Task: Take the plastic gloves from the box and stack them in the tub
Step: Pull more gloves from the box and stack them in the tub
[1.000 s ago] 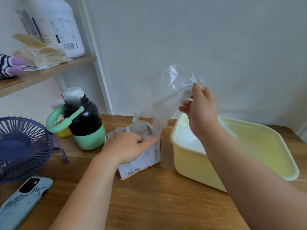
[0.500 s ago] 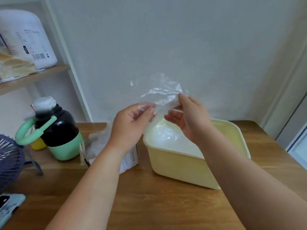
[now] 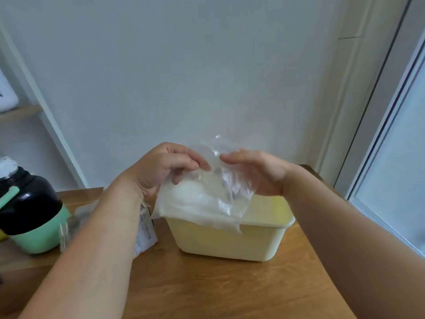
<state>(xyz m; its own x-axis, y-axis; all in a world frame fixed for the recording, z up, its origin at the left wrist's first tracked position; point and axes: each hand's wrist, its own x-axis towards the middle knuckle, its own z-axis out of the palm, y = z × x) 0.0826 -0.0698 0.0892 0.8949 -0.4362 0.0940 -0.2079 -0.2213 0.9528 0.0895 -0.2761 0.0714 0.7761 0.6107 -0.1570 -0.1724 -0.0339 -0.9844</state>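
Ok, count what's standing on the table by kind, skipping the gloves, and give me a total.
Tub: 1
Box: 1
Bottle: 1
Total: 3, not counting a yellow sliver at the left edge, too cut off to name.

pale yellow tub [image 3: 230, 240], clear glove [image 3: 207, 194]

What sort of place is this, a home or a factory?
Most likely a home, not a factory: a wooden table against a plain wall, a shelf at the left, and a drinking flask standing on the table.
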